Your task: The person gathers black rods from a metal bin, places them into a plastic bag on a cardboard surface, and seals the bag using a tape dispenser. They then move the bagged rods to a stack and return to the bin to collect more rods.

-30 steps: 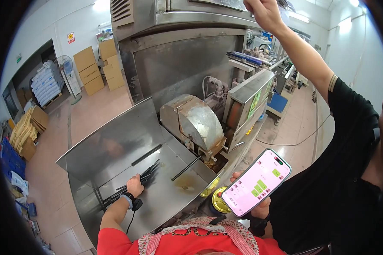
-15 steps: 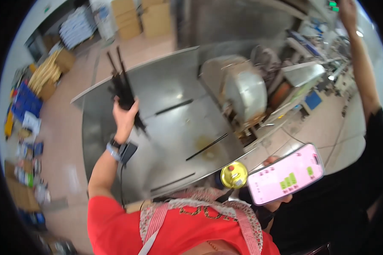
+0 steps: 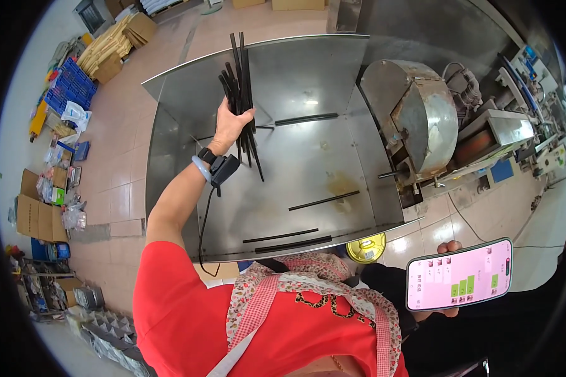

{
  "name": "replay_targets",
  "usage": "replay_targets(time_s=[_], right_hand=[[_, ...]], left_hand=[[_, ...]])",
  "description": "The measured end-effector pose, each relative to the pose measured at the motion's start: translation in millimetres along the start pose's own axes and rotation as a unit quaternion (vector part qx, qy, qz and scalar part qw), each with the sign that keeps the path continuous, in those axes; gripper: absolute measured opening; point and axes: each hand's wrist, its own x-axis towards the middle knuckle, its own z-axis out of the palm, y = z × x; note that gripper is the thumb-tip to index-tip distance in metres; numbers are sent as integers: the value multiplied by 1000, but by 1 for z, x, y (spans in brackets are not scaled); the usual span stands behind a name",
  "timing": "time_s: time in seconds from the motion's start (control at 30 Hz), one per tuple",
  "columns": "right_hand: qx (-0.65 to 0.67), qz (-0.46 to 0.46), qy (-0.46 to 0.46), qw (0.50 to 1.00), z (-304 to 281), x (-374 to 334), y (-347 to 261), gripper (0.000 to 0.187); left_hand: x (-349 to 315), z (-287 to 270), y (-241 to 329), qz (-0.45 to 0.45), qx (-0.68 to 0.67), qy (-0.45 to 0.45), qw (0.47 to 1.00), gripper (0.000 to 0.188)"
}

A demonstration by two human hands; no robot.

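My left hand (image 3: 231, 129) is closed around a loose bundle of thin black rods (image 3: 244, 81), held over a deep metal bin (image 3: 264, 207). The rods fan out above and below my grip, at uneven lengths. A black device and a pale band circle that wrist. Several more black rods lie in the bin: one pair (image 3: 306, 119) toward the back, a single rod (image 3: 324, 200) right of the middle, others along the near wall. At the lower right, my right hand (image 3: 449, 311) grips a phone (image 3: 460, 275) with a lit pink chat screen; its palm is hidden behind the phone.
Against the bin's right side stands a machine with a rounded metal housing (image 3: 431, 119). A yellow round tin (image 3: 366, 248) sits by the near right corner. Cartons (image 3: 34, 217) and blue crates (image 3: 69, 85) line the left wall. Someone's dark clothing (image 3: 516, 314) fills the lower right.
The view has shifted, so the bin and phone sit farther right. My left hand still grips the rods, my right the phone. The other person's outstretched arm has left the view.
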Motion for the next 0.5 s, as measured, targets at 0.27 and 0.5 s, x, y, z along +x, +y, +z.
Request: replay_targets(time_s=[0.27,0.5], right_hand=[[23,26,67,997,15,5,0,96],[27,17,61,998,12,7,4,96]], left_hand=[[0,6,24,-123,-114,-131,977,29],[-14,40,28,-265,26,-310,913,29]])
